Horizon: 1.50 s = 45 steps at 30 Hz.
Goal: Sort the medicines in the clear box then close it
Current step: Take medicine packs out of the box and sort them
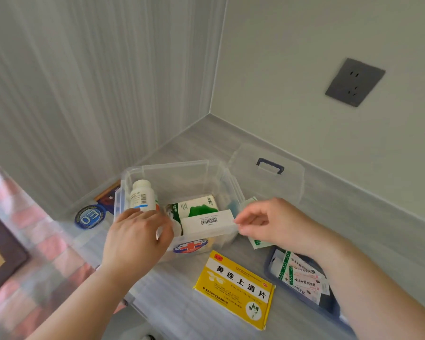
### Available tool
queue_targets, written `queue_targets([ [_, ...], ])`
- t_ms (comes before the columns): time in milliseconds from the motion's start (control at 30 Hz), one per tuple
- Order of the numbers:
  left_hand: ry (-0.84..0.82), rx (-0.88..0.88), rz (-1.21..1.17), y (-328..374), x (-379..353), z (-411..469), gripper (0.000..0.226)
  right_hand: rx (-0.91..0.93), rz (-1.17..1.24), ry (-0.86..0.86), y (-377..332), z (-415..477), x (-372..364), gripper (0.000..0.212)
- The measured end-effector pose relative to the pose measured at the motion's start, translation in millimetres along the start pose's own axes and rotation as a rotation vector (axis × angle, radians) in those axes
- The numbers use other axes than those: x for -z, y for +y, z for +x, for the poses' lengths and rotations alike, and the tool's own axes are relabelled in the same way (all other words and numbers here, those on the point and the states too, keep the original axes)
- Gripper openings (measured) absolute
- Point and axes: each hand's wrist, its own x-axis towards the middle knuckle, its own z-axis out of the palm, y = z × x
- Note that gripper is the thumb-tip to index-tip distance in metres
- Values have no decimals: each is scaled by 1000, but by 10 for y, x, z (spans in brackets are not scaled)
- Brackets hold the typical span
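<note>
The clear box (pixel 172 171) stands open on the grey surface, a red-cross sticker on its front wall. Inside it stand a white pill bottle (pixel 142 195) at the left and a green-and-white carton (pixel 194 206) in the middle. A white carton with a barcode (pixel 207 223) lies across the box's front rim. My left hand (pixel 135 238) grips its left end and my right hand (pixel 270 220) pinches its right end. The clear lid with a blue handle (pixel 268 170) lies behind the box to the right.
A yellow medicine carton (pixel 236 288) lies flat in front of the box. A blue tray (pixel 302 278) holding several sachets sits at the right, under my right forearm. A green-white sachet (pixel 257 242) lies beside the box. Stickers and a dark card lie at the left; walls close the corner.
</note>
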Motion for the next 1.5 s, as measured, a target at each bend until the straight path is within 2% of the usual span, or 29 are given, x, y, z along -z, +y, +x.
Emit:
queue_targets([
  [133, -25, -16, 15, -27, -6, 2, 40, 114, -92, 47, -333, 543, 0, 20],
  [300, -22, -23, 1, -64, -17, 11, 37, 58, -444, -174, -342, 1286, -361, 47],
  [400, -19, -9, -36, -98, -37, 21, 35, -16, -556, -266, -246, 1508, -486, 59],
  [700, -69, 28, -60, -127, -56, 23, 33, -61, -681, -352, -98, 1659, -556, 64],
  [800, -74, 34, -63, -109, -36, 32, 33, -42, -761, -373, -108, 1688, -555, 55],
  [900, -68, 37, -63, -119, -37, 37, 34, -75, -783, -386, -104, 1690, -561, 57],
  [1133, -62, 33, -77, -118, -33, 40, 35, -125, -552, -402, -111, 1664, -561, 59],
  [1267, -72, 25, -93, -114, -13, 36, 34, -103, -588, -372, -118, 1675, -534, 75],
  [1400, -82, 35, -93, -112, -7, 36, 35, -85, -634, -401, -190, 1690, -526, 42],
  [1500, -92, 45, -102, -104, 7, 38, 34, -79, -508, -394, -218, 1636, -443, 34],
])
